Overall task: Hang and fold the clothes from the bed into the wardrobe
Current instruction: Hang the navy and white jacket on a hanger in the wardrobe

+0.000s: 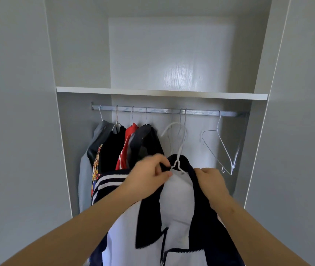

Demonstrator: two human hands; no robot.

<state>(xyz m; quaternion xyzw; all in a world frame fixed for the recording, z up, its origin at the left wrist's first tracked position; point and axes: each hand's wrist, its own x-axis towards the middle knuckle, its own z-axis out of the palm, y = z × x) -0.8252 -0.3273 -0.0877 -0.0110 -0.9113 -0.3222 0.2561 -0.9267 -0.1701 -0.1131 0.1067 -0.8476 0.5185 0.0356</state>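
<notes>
While the white and navy zip jacket (177, 198) was held up in front of the open wardrobe (72, 150), below the rail (162, 110) and not yet on it, both hands were at its collar. Left hand (150, 175): thumb and forefinger pinched the navy collar edge just beside the neck of the white hanger (177, 163), other fingers curled. Right hand (210, 181): fingers curled over the opposite collar side, gripping cloth; fingertips hidden in the fold. Hanger sat inside the neck opening, hook upward and free of the rail. Judgement: the two grips spread the collar to seat the shoulders on the hanger arms, so the jacket would not slide off when lifted. Four hung garments (112, 148) crowded the rail's left end; an empty wire hanger (223, 148) hung at the right. The gap between looked the likely slot. Risk: the striped side lay bunched leftward and might slip
</notes>
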